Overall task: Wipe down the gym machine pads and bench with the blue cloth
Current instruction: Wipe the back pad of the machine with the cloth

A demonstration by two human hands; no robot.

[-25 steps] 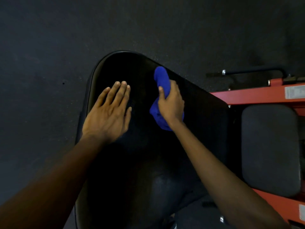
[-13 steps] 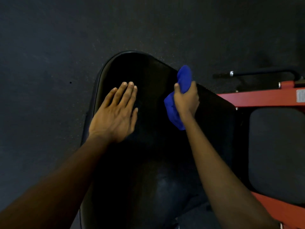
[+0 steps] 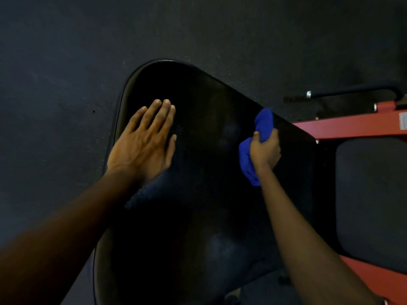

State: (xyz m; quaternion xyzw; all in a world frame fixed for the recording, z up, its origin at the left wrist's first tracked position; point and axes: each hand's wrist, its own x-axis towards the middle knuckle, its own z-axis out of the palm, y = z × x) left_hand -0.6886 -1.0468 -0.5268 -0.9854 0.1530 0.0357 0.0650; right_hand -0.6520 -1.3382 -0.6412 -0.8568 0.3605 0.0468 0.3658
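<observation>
A large black padded bench (image 3: 204, 102) fills the middle of the head view, its rounded end pointing away from me. My left hand (image 3: 145, 142) lies flat on the pad's left side with straight fingers held together. My right hand (image 3: 265, 150) grips a bunched blue cloth (image 3: 245, 159) and presses it against the pad close to its right edge. One end of the cloth sticks out above my fist and the other hangs below my wrist.
A red steel frame (image 3: 348, 127) runs along the right, carrying a second dark pad (image 3: 372, 194). A black bar (image 3: 352, 92) with a metal fitting lies beyond it. Dark rubber floor (image 3: 66, 62) surrounds the bench.
My right hand has slid the blue cloth rightward across the pad, from near the middle to the right edge. My left hand has stayed flat in the same spot on the pad.
</observation>
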